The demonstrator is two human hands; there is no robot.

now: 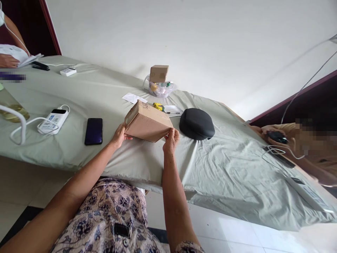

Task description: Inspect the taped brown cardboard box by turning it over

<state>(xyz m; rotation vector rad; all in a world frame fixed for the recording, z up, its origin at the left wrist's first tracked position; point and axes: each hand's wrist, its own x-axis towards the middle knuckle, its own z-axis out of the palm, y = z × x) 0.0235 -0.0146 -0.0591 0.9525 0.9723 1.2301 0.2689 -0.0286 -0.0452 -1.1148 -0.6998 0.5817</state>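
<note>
I hold a brown cardboard box (147, 122) tilted just above the grey-green cloth on the table (110, 154). My left hand (119, 136) grips the box's lower left corner, fingers closed on it. On the lower right corner, my right hand (171, 140) pinches the edge. Behind the box lie a white paper slip (131, 97) and a yellow tool (158, 106) on a sheet of paper.
A black phone (93, 130) and a white power bank (53, 121) with a cable lie left. A black case (197, 123) sits right of the box. A clear bowl (161, 89) carries a small box (159, 73). Other people's hands are at far left (7, 61) and far right (273, 136).
</note>
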